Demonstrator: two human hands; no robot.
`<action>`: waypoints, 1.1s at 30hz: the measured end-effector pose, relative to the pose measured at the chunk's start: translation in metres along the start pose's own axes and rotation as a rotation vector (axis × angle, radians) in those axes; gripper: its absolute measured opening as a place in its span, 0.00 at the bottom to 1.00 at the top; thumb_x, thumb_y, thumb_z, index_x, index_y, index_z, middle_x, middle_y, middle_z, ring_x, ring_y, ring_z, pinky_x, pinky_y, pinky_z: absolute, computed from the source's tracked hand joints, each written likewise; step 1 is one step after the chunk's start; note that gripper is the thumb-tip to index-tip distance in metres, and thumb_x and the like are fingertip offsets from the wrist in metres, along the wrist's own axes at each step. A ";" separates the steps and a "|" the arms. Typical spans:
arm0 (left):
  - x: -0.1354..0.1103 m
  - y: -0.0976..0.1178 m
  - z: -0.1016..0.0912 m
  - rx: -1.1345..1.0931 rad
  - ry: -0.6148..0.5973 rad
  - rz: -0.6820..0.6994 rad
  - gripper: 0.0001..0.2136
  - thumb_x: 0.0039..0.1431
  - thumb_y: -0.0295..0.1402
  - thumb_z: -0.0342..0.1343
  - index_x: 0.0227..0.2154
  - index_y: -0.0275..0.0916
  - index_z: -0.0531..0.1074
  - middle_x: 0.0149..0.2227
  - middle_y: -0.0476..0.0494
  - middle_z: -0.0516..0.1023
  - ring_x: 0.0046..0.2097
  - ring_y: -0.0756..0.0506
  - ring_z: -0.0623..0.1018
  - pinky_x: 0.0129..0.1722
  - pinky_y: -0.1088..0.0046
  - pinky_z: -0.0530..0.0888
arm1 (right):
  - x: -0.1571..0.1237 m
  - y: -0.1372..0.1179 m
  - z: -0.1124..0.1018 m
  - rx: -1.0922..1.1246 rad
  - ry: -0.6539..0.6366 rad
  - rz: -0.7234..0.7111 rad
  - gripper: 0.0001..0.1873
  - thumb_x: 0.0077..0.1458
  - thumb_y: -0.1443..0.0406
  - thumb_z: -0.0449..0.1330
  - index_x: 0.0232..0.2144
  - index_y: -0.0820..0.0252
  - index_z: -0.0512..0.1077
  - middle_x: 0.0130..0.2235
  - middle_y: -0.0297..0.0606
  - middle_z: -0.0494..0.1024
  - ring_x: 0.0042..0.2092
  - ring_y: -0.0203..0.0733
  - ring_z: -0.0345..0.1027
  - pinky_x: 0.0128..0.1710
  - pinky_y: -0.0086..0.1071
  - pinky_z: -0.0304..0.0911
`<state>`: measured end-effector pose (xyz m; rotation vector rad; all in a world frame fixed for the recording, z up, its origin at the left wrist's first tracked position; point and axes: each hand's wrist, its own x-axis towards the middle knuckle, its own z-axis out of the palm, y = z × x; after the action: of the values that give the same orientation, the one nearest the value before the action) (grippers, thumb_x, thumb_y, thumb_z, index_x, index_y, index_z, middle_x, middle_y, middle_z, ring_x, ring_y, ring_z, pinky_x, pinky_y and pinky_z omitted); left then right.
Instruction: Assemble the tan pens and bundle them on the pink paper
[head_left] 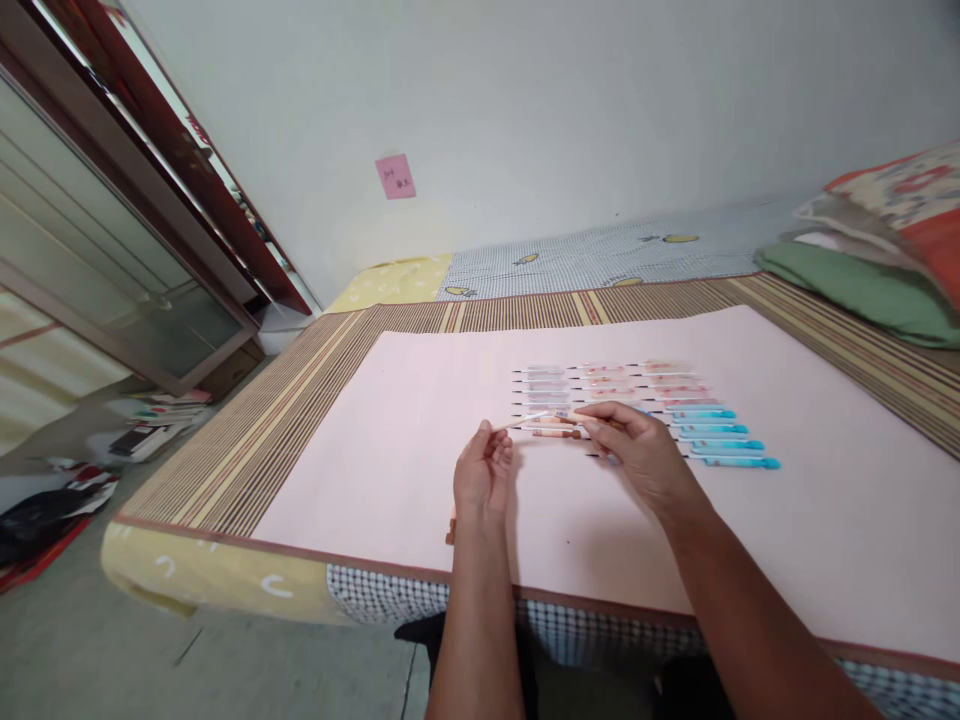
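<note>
Between both hands is a slender pen, pale along its length, held almost level above the pink sheet. The thumb and fingers of my left hand pinch its left end. At the other end, the fingertips of my right hand are closed on it. Just below the pen lies a brown-capped pen. Blue pens with thin white refills beside them lie right of my right hand. Rows of pinkish pens and thin dark-tipped refills lie behind the hands. A brown cap end shows beside my left wrist.
The pink sheet covers much of a striped mat on a bed. Folded green cloth and a patterned pillow are at right. A pink note is on the wall. Books are on the floor at left.
</note>
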<state>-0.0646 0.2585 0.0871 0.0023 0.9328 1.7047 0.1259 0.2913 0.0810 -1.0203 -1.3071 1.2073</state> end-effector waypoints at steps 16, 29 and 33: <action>-0.006 -0.002 0.003 0.178 -0.050 0.057 0.10 0.56 0.29 0.67 0.24 0.32 0.73 0.22 0.45 0.78 0.22 0.54 0.76 0.22 0.83 0.72 | -0.005 -0.010 0.004 -0.089 -0.067 -0.062 0.17 0.48 0.55 0.71 0.37 0.59 0.80 0.32 0.38 0.81 0.34 0.41 0.73 0.33 0.33 0.69; -0.008 -0.001 0.005 0.211 -0.064 -0.005 0.10 0.54 0.31 0.69 0.25 0.31 0.74 0.22 0.44 0.78 0.22 0.53 0.76 0.20 0.84 0.70 | -0.008 -0.009 0.021 0.043 -0.064 -0.053 0.15 0.45 0.57 0.73 0.34 0.58 0.81 0.30 0.36 0.79 0.32 0.38 0.72 0.32 0.32 0.70; -0.010 0.000 0.005 0.204 -0.118 0.004 0.09 0.54 0.27 0.69 0.25 0.31 0.75 0.24 0.43 0.80 0.25 0.53 0.78 0.24 0.84 0.72 | -0.009 -0.009 0.024 0.082 -0.029 -0.069 0.14 0.45 0.57 0.73 0.34 0.58 0.80 0.29 0.35 0.79 0.32 0.39 0.73 0.33 0.34 0.71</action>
<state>-0.0583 0.2531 0.0950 0.2376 1.0139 1.5881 0.1039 0.2790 0.0901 -0.8947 -1.2940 1.2174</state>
